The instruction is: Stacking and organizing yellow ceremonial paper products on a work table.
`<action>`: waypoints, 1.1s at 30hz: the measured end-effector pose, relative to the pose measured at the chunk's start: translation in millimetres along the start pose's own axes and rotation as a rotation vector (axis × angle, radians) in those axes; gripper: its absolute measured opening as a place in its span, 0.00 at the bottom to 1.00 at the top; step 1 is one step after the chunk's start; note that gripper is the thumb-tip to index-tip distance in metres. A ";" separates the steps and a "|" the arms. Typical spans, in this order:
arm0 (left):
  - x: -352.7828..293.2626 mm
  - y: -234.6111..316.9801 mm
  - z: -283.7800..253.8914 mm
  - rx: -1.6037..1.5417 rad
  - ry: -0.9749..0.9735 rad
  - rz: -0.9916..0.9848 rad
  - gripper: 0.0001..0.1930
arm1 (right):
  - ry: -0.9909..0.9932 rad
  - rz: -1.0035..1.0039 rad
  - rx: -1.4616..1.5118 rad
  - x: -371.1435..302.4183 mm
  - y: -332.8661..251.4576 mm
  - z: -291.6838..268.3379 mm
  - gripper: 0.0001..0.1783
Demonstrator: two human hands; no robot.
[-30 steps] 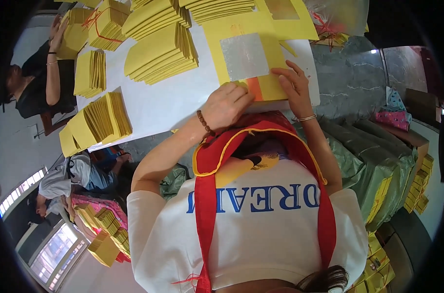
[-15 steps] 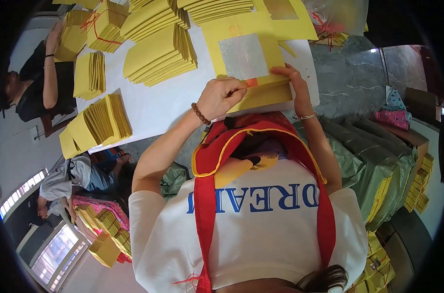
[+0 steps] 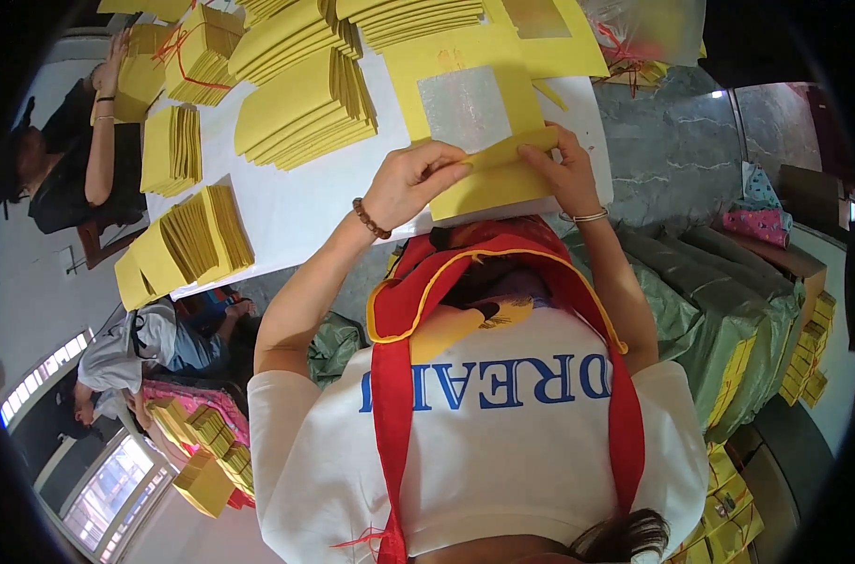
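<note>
A sheet of yellow paper (image 3: 502, 184) with a silver square (image 3: 465, 105) lies at the near edge of the white table, directly before me. Its near part is bent over into a flap just below the silver square. My left hand (image 3: 410, 184) pinches the left end of this flap between thumb and fingertips. At the right end, my right hand (image 3: 566, 173) grips the fold, thumb on the near side and fingers behind. What lies under the flap is hidden.
Stacks of folded yellow paper (image 3: 305, 111) cover the left of the white table (image 3: 249, 169). More yellow sheets (image 3: 564, 42) lie beyond my work. Red-tied bundles (image 3: 202, 56) stand far left, near a person (image 3: 70, 169). Green-wrapped bales (image 3: 700, 301) are on the floor at right.
The near flap has been turned over farther, and an orange patch by my left hand is now covered. My right hand's fingers have closed from lying stretched out to gripping the fold.
</note>
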State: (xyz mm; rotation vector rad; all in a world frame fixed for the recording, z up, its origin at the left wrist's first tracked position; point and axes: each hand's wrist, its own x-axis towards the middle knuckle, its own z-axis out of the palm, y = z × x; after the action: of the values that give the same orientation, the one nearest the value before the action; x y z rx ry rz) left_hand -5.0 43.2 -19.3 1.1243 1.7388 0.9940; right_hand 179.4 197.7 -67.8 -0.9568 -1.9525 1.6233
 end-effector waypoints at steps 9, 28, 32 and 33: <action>-6.9 9.4 8.9 0.584 0.127 0.528 0.21 | -0.050 0.041 0.097 2.6 -11.1 -2.1 0.19; -3.2 8.9 12.2 0.752 -0.075 0.581 0.25 | -0.102 -0.026 0.064 2.6 9.1 -6.3 0.18; -0.3 6.0 9.4 0.705 -0.084 0.592 0.24 | -0.110 0.001 0.073 2.9 11.5 -6.9 0.19; 0.4 4.2 9.1 0.705 -0.083 0.593 0.24 | -0.111 0.003 0.067 3.1 11.1 -6.9 0.19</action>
State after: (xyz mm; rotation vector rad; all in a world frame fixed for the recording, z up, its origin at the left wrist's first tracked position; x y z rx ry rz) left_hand 4.5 46.4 -18.7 2.1863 1.7669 0.6323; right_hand 184.8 205.5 -77.2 -0.8619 -1.9553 1.7663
